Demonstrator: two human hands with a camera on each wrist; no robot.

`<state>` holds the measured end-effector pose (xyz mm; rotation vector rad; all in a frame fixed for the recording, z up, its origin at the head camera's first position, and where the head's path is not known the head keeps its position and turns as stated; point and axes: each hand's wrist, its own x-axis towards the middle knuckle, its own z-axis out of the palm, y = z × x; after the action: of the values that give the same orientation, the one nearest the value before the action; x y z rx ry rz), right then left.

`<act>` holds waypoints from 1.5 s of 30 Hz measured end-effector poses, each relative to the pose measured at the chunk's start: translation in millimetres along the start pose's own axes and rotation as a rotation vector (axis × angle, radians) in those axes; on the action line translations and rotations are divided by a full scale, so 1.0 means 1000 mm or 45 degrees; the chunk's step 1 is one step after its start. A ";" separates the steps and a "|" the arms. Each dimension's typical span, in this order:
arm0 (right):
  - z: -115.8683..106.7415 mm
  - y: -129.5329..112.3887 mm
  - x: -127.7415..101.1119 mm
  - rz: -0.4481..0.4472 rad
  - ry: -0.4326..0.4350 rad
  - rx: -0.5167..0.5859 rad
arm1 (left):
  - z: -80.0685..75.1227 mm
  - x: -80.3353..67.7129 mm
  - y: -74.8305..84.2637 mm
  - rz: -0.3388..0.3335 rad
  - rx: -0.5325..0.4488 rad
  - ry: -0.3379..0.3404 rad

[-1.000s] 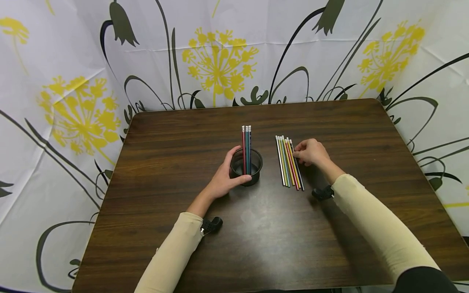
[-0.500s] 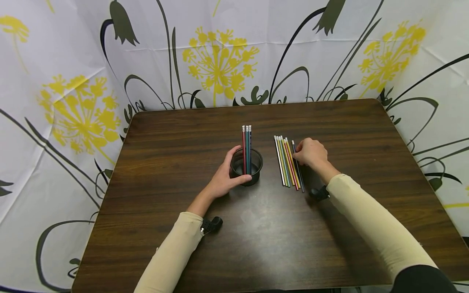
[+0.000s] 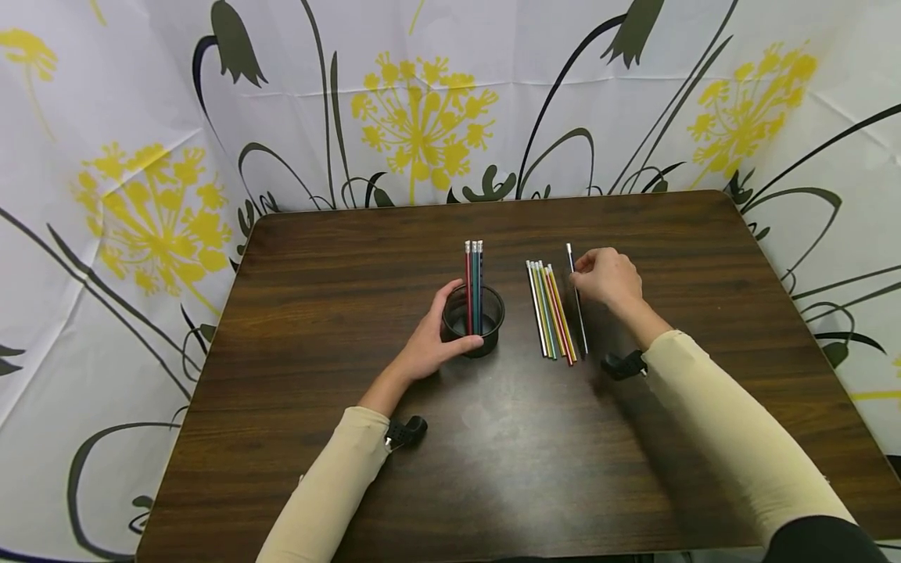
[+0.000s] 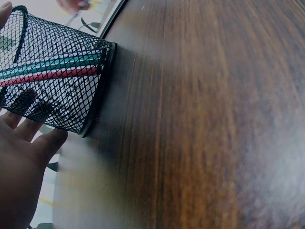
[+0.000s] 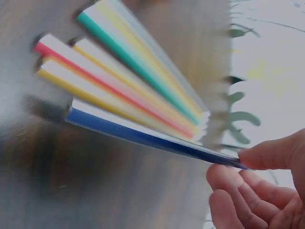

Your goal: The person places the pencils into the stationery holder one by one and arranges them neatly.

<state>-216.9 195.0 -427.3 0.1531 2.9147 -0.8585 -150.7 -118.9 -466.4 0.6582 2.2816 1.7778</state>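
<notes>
A black mesh pencil cup [image 3: 473,319] [image 4: 52,86] stands mid-table with three pencils [image 3: 474,283] upright in it. My left hand [image 3: 431,344] [image 4: 21,171] curls round the cup's near side. To the right, several coloured pencils [image 3: 552,309] [image 5: 128,90] lie in a row on the table. My right hand [image 3: 604,275] [image 5: 252,191] pinches a dark blue pencil [image 3: 577,301] [image 5: 143,136] near its upper end, lifted slightly and set apart from the row's right side.
The dark wooden table [image 3: 493,438] is backed on all sides by a white curtain with yellow flowers [image 3: 422,117]. Small black wrist cameras [image 3: 407,432] sit at both sleeves.
My right hand has taken the dark blue pencil from the row's right edge and drawn it up and away to the right. The left hand stays on the cup.
</notes>
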 end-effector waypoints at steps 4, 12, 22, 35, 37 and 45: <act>-0.012 -0.017 -0.005 -0.074 0.088 0.104 | 0.000 0.001 -0.017 -0.004 0.023 0.013; -0.031 -0.055 -0.021 -0.304 0.239 0.443 | 0.000 0.003 -0.018 -0.011 0.044 0.011; -0.036 -0.098 -0.057 -0.671 0.278 0.828 | 0.000 0.004 -0.019 -0.005 0.027 0.004; 0.000 -0.103 -0.072 -0.775 0.137 0.672 | -0.002 -0.002 0.017 -0.007 -0.040 -0.030; 0.004 -0.102 -0.072 -0.777 0.122 0.661 | -0.002 -0.002 0.018 -0.016 -0.031 -0.032; 0.019 -0.096 -0.072 -0.761 0.088 0.631 | -0.001 -0.001 0.015 0.017 -0.060 -0.037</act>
<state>-155.9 99.0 -382.8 -0.6990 2.7617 -1.6724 -146.5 -117.5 -452.2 0.6876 2.2146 1.8097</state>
